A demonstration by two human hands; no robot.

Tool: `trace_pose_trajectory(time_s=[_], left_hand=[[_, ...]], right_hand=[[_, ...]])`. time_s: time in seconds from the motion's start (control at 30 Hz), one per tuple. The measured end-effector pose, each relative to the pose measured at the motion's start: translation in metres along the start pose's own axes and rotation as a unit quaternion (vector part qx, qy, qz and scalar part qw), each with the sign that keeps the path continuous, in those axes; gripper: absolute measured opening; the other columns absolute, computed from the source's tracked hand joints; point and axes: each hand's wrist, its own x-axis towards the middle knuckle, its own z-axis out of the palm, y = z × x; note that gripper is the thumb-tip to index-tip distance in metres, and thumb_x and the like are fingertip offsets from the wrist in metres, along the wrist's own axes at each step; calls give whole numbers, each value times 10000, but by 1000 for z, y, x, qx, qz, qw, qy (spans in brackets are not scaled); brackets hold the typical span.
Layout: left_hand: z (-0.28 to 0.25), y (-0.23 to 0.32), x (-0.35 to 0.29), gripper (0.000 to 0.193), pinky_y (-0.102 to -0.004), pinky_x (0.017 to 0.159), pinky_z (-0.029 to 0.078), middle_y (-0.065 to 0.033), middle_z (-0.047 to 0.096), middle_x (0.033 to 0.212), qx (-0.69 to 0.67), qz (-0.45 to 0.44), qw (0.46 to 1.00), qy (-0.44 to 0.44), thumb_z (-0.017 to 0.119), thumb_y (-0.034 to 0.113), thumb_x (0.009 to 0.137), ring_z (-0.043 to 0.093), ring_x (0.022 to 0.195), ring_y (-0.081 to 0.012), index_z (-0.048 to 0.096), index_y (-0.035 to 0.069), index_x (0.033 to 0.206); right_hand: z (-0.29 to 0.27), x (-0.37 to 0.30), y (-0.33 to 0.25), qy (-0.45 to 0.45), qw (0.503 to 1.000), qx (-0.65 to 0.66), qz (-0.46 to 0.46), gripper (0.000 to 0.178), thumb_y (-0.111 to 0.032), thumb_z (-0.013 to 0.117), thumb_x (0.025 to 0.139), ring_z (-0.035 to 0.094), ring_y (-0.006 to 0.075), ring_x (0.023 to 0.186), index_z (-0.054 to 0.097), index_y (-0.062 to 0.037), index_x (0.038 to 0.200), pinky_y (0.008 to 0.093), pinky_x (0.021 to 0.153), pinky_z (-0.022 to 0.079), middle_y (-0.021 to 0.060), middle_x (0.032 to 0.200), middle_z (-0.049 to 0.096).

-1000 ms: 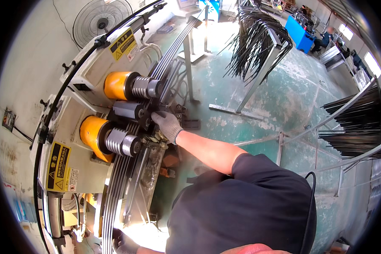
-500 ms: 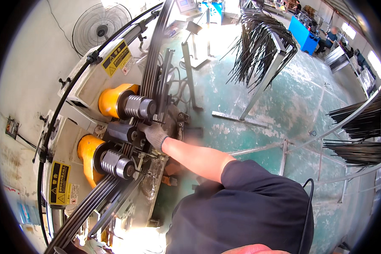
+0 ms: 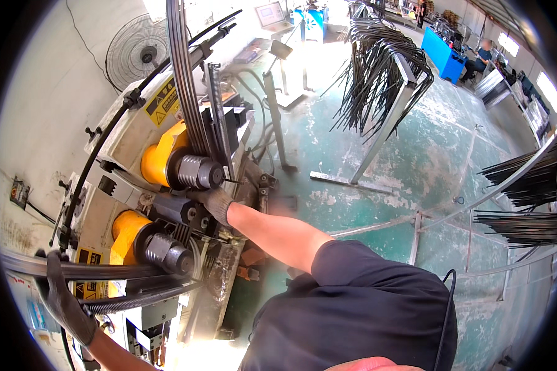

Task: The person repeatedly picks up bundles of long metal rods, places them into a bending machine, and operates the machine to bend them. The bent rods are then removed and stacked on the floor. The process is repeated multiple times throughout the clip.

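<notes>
At the lower left my left hand (image 3: pixel 60 297), in a dark glove, closes round a bundle of long dark metal rods (image 3: pixel 114 272). These rods run from a yellow bending head (image 3: pixel 131 230) with a ribbed steel roller (image 3: pixel 169 253). My right hand (image 3: pixel 214 205), in a grey-brown glove, reaches in between the two bending heads, against a dark steel block (image 3: pixel 173 207); its fingertips are partly hidden. Above it stands the other yellow bending head (image 3: pixel 158 162) with its roller (image 3: pixel 198 172). The rods' far part (image 3: pixel 189 86) rises steeply past that head.
A spring-wrapped arm (image 3: pixel 218 108) stands beside the upper rods, another (image 3: pixel 136 301) below the lower ones. Bent rods (image 3: pixel 384 68) hang on a metal stand (image 3: pixel 387 127) at the back. More rods (image 3: pixel 520 226) lie at the right. A fan (image 3: pixel 145 55) is by the wall; a person (image 3: pixel 479 59) sits far off.
Both rod ends and their bending arms have swung toward the wall, so the rods bend more sharply. My left hand has come into view on the lower rods. My right hand has shifted slightly left.
</notes>
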Motion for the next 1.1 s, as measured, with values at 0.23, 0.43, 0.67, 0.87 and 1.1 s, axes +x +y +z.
trace_pose_trajectory(time_s=[0.23, 0.43, 0.67, 0.87, 1.1], left_hand=[[46, 6, 39, 532, -331, 965, 482, -82, 661, 1157, -2, -23, 996, -85, 778, 246, 920, 627, 1029, -176, 616, -48, 1332], [31, 8, 40, 503, -310, 935, 475, -66, 651, 1095, 23, -29, 996, -83, 790, 269, 910, 615, 966, -161, 640, -39, 1279], [24, -2, 51, 462, -337, 1020, 457, -93, 701, 1146, 119, -18, 986, -119, 710, 333, 961, 639, 1090, -205, 700, -13, 1267], [18, 16, 38, 410, -368, 1031, 502, -111, 729, 1211, 264, 69, 957, -101, 659, 406, 976, 682, 1145, -221, 750, 116, 1251], [38, 26, 35, 701, -426, 1024, 485, -152, 752, 1055, 223, 0, 971, -88, 782, 658, 752, 699, 1076, -287, 769, 66, 1128]], right_hand=[[0, 18, 27, 9, 999, -2, 40, 583, -276, 838, 802, 700, 255, 1106, 675, -34, 1306, 358, 978, 537, 158, 1247, 721], [8, -1, -1, -26, 997, -14, 65, 435, -178, 768, 874, 702, 226, 1055, 693, -59, 1286, 351, 946, 551, 127, 1195, 727], [1, 14, 23, -47, 975, -202, -83, 312, -174, 668, 958, 689, 225, 1033, 724, -178, 1265, 341, 909, 535, 119, 1164, 723], [12, 6, 16, -53, 985, -128, -101, 323, -110, 672, 929, 721, 273, 917, 684, -107, 1252, 358, 797, 581, 154, 1065, 726], [14, 17, 15, -6, 989, 115, 97, 250, -161, 784, 884, 667, 193, 576, 691, -56, 1090, 326, 481, 537, 81, 847, 695]])
